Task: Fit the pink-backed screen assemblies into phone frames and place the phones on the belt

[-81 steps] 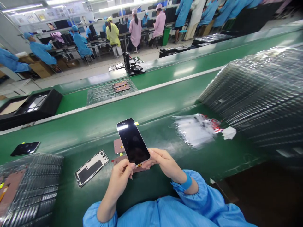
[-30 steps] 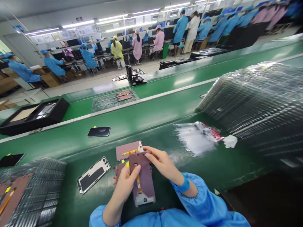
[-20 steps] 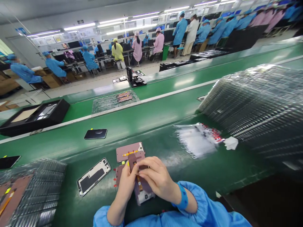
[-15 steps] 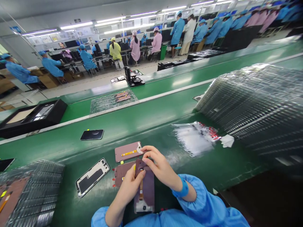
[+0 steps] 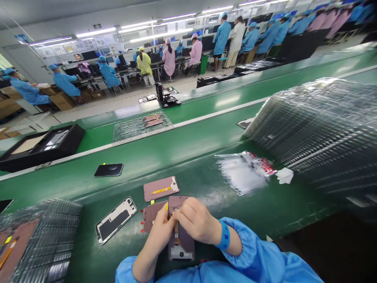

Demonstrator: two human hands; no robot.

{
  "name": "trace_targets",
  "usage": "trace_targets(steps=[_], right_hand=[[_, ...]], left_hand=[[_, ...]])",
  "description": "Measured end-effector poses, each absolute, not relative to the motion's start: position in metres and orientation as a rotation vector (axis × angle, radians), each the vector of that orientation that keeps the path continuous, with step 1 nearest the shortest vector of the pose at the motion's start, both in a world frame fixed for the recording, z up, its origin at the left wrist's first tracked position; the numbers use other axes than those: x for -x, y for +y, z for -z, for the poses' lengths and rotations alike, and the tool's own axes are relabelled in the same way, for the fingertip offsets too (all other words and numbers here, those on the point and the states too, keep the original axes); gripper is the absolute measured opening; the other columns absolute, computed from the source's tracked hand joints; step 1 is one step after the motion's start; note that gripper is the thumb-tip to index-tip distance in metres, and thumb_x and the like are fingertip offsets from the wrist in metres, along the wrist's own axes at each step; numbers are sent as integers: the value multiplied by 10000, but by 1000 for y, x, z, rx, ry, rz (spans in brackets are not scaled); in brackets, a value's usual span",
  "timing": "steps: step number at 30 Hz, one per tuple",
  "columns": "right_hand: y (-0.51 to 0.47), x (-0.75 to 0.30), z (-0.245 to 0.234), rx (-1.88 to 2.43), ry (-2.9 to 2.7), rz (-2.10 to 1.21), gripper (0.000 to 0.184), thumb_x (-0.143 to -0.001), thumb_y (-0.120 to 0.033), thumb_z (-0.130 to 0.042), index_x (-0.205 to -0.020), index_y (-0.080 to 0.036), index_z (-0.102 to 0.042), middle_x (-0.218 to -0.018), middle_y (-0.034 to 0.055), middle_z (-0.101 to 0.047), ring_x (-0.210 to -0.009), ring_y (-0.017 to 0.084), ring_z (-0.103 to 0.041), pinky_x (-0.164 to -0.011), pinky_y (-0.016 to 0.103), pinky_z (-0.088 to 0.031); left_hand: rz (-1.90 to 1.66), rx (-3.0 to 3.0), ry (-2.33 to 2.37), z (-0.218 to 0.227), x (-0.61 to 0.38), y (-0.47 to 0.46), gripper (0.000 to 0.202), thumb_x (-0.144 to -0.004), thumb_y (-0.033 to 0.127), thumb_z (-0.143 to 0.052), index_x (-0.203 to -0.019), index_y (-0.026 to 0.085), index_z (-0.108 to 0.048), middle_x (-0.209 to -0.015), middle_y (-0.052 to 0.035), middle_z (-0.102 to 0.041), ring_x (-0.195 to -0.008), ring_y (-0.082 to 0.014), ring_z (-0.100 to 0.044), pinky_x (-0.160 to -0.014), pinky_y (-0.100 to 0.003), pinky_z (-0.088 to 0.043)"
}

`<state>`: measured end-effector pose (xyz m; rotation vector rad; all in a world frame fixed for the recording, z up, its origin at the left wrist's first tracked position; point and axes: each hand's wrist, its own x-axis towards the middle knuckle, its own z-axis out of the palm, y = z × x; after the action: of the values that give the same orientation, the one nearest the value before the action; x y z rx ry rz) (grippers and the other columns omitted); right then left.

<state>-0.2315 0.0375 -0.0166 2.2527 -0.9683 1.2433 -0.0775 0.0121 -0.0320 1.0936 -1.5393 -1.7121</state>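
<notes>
I hold a phone display panel (image 5: 182,243) back side up over the green bench, its brown back and orange flex cable showing. My left hand (image 5: 160,230) grips its left edge, thumb on the back. The fingers of my right hand (image 5: 196,222) are closed on the upper part of the panel, pinching at the flex cable. Two more brown panels lie beside it: one (image 5: 160,188) just beyond my hands and one (image 5: 151,216) partly under my left hand. A white phone frame (image 5: 115,214) lies to the left.
A dark screen (image 5: 108,169) rides on the green conveyor belt (image 5: 188,145). Stacked clear trays (image 5: 321,125) rise on the right, another stack (image 5: 38,236) sits at lower left. A pile of clear films (image 5: 244,171) and a white wipe (image 5: 285,175) lie right of my hands. Other workers sit far behind.
The glossy screen I held upright is gone from my hands; I now hold a panel back side up. My right fingers shifted down onto its flex cable. The dark screen drifts left on the belt.
</notes>
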Motion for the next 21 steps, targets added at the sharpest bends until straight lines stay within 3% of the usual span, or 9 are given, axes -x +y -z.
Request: trace_targets(steps=[2,5,9,11,13,18,21], right_hand=[[42,230,14,-2272,-952,-1241,268,-989,-65,-383,-863,-88,-618,-702,64,-527,-683,179,-488,-620,320,-385],[42,233,14,-2268,-954,-1319,252,-998,-69,-383,-921,-68,-622,-780,89,-583,-840,201,-580,-721,333,-456],[34,232,19,-2355,-899,-1372,253,-993,-53,-386,-884,-79,-613,-756,81,-583,-736,159,-572,-656,294,-475],[33,229,20,-2423,-815,-1337,283,-979,-35,-371,-833,-87,-608,-685,65,-550,-652,154,-540,-589,290,-452],[36,227,18,-2458,-736,-1315,290,-970,-34,-363,-826,-71,-611,-637,61,-528,-603,160,-519,-546,300,-436],[65,243,-11,-2565,-684,-1474,233,-991,-58,-354,-1026,-23,-582,-716,89,-597,-719,179,-610,-603,310,-500],[88,269,-30,-2464,-824,-1738,180,-985,-63,-426,-1085,-83,-574,-847,86,-624,-837,168,-657,-711,307,-533]], left_hand=[[1783,-1042,-1435,32,77,10,384,-838,426,-666,-1078,126,-675,-1099,-101,-709,-1031,-247,-628,-957,-331,-469],[2030,-956,-1174,30,72,6,421,-718,335,-794,-1074,132,-699,-1024,-88,-725,-954,-232,-652,-900,-312,-490],[2333,-916,-828,27,64,-4,470,-673,505,-786,-930,115,-730,-873,-100,-718,-812,-227,-668,-762,-312,-521],[2280,-1014,-837,28,64,-10,450,-665,518,-807,-799,98,-715,-730,-79,-682,-653,-173,-630,-640,-268,-499],[2198,-1110,-855,32,66,-18,397,-624,421,-873,-718,84,-687,-635,-49,-641,-558,-128,-580,-566,-229,-460],[1980,-1238,-790,48,64,-45,444,-597,411,-899,-813,78,-698,-668,-39,-669,-550,-113,-597,-528,-198,-477],[1879,-1311,-730,52,58,-56,366,-663,336,-867,-852,81,-684,-685,-40,-682,-543,-127,-618,-510,-216,-516]])
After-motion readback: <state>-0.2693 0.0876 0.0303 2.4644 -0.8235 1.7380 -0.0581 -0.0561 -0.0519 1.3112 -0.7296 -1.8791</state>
